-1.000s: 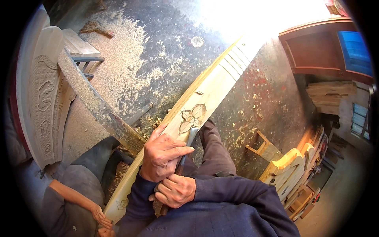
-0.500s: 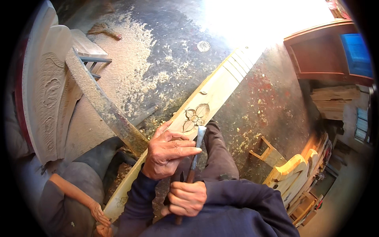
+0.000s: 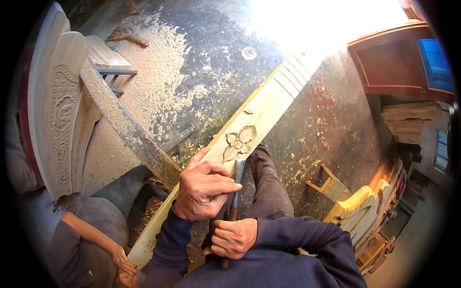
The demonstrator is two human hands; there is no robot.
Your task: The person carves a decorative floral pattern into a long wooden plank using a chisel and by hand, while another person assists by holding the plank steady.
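Observation:
A long, pale wooden board (image 3: 269, 103) slants from lower left to upper right beneath my hands. On its face is a carved flower (image 3: 238, 144) with dark-lined petals. My right hand (image 3: 234, 237) is wrapped round the handle of a wood chisel (image 3: 239, 169). The flared metal blade points away from me, its tip at the board's near edge beside the flower. My left hand (image 3: 201, 187) lies across the board, closed against the chisel's shaft, with one fingertip in front of the metal. Its far fingers are partly hidden at the board's far edge.
A co-worker's hands (image 3: 124, 264) are at the board's lower-left end. A carved panel (image 3: 60, 115) and a dusty beam (image 3: 129, 129) stand at left, with sawdust (image 3: 153, 77) on the floor. To the right are a small wooden stool (image 3: 329, 185), yellow carved pieces (image 3: 357, 204) and a red-brown cabinet (image 3: 384, 62).
The chisel's blade has moved slightly down and left, from over the board near a petal to its near edge. My right hand has shifted slightly right; both hands keep their hold.

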